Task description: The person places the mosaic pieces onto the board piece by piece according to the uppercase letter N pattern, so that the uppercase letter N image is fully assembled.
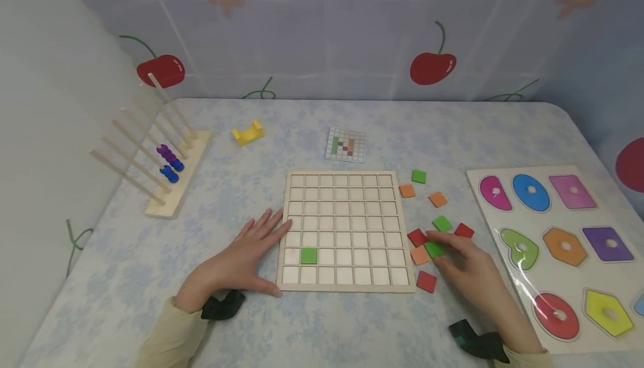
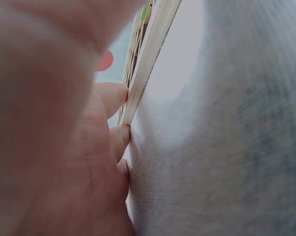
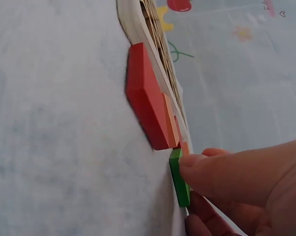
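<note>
A wooden grid board (image 1: 347, 288) lies flat, with one green tile (image 1: 309, 256) in a cell near its lower left. Along the board's left edge rests my left hand (image 1: 246, 253), fingers spread and straight, fingertips at the frame. In the left wrist view those fingers (image 2: 119, 140) touch the board's side. To the right of the board, my right hand (image 1: 470, 267) pinches another green tile (image 1: 434, 249) between thumb and fingers. The right wrist view has the thumb on this green tile (image 3: 179, 178), close beside a red tile (image 3: 147, 98).
Loose red, orange and green tiles, including a red one (image 1: 426, 282), lie around my right hand. A pattern card (image 1: 345, 144) is behind the board. A pegged stand (image 1: 173, 203) and a yellow piece (image 1: 248, 133) sit left; a shape puzzle (image 1: 548, 220) lies right.
</note>
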Available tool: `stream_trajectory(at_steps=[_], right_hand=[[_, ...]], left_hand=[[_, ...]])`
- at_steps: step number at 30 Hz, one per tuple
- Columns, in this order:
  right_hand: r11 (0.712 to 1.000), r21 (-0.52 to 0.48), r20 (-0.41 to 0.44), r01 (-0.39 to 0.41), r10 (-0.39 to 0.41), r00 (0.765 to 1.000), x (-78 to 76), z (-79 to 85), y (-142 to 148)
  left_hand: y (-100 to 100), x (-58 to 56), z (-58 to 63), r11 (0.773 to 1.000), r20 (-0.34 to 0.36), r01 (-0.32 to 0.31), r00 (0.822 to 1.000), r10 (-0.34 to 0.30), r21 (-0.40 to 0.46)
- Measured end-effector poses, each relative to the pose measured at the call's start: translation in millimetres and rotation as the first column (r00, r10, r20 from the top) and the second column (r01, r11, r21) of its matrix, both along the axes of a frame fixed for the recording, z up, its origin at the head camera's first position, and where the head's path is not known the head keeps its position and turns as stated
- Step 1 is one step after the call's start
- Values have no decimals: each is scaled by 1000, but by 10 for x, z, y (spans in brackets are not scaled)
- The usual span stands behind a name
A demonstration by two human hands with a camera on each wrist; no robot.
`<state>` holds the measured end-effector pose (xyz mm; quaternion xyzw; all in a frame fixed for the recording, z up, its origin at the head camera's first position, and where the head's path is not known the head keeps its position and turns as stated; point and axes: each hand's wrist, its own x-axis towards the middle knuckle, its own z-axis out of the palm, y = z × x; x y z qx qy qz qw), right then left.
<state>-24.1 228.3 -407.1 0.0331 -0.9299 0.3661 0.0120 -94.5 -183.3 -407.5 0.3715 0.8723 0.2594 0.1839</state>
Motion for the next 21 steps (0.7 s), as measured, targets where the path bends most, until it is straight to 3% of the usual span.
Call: stream_trajectory(at_steps=[11,21], right_hand=[[991,128,-75,45,-36,997,-14,-32,-44],[987,139,-77,81,-71,995,-31,-32,16]], left_hand=[[-44,21,-1,1000,-13,-6,1000,6,27],[-16,-5,2,1000,-17,3,1000,-2,11]])
